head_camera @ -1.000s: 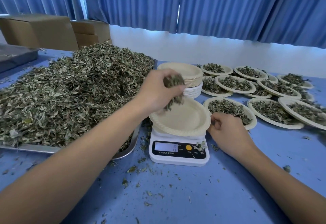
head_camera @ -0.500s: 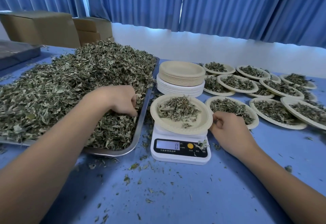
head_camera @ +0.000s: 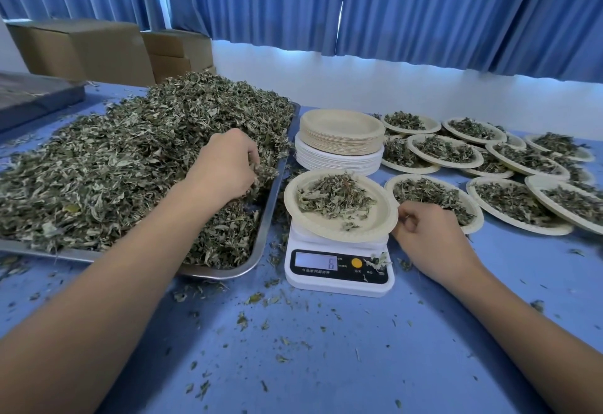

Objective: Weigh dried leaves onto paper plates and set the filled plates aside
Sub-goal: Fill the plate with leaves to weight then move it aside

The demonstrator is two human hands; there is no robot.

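A large heap of dried leaves point(head_camera: 124, 159) fills a metal tray point(head_camera: 261, 244) on the left. My left hand point(head_camera: 228, 165) is in the heap near the tray's right edge, fingers curled round a clump of leaves. A paper plate point(head_camera: 375, 224) with a small pile of leaves sits on a white digital scale point(head_camera: 339, 270) whose display reads 6. My right hand point(head_camera: 427, 234) rests on the table just right of the plate, fingers curled at its rim; whether it grips the rim I cannot tell.
A stack of unused paper plates point(head_camera: 341, 139) stands behind the scale. Several filled plates point(head_camera: 509, 165) cover the table's right side. Cardboard boxes point(head_camera: 85, 48) stand at the back left. Leaf crumbs litter the blue table point(head_camera: 326, 348).
My left hand dropped leaves onto the plate, went back into the heap and now closes on a fresh clump. The scale reading rose from 0 to 6. My right hand stayed put.
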